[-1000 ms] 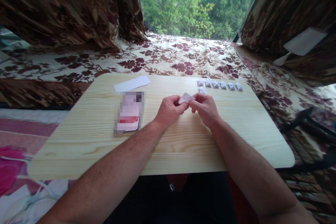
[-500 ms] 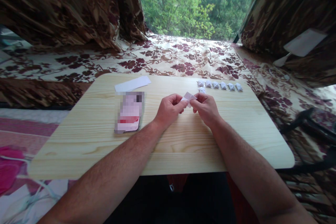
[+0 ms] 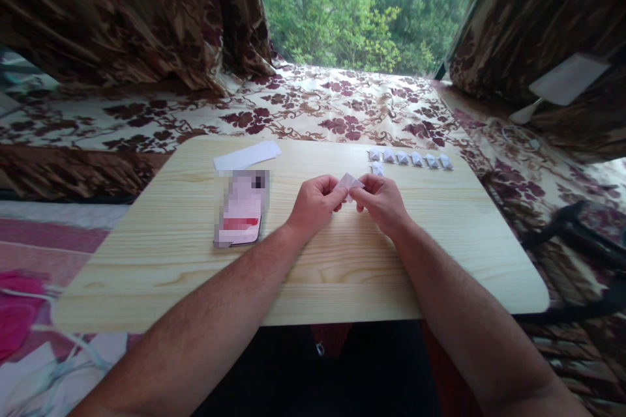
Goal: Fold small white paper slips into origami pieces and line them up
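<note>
Table (image 3: pixel 332 273) ran under left hand (image 3: pixel 313 205) and right hand (image 3: pixel 385 205). Forearms (image 3: pixel 235 277) slanted inward; fingers curled, thumbs on top. Phone (image 3: pixel 241 208) lay left of left hand. Paper (image 3: pixel 349 180) between hands, pinched by both; folded bits (image 3: pixel 403 158) just past right hand.

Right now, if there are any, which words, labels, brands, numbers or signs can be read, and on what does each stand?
No text can be read.
Phone: heavily pixelated, so any text is unreadable.
White paper strips: no writing visible.
Folded paper, held by the left hand and right hand: no writing visible.
Small folded pieces: too small to tell.
</note>
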